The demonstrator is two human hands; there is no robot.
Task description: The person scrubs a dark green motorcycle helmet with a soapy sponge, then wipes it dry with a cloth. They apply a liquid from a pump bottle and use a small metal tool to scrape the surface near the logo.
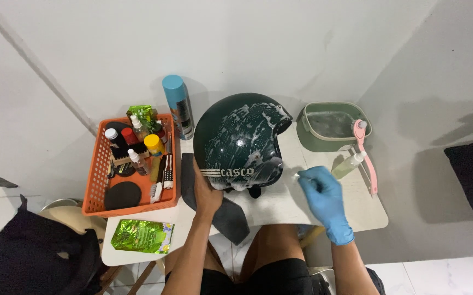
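Observation:
A dark green open-face helmet (242, 139) stands on a small white table (367, 210), streaked with white soap foam. My bare left hand (206, 191) grips its lower left rim and steadies it. My right hand (323, 196), in a blue glove, hovers just right of the helmet above the tabletop, fingers curled around something small and white that I cannot make out. A dark grey cloth (228, 216) lies under the helmet and hangs over the table's front edge.
An orange basket (95, 183) of bottles and brushes sits at the left, a blue spray can (178, 106) behind it. A green tub (329, 128) of soapy water, a pink brush (366, 155) and a small spray bottle (348, 165) are at the right. A green packet (141, 236) lies front left.

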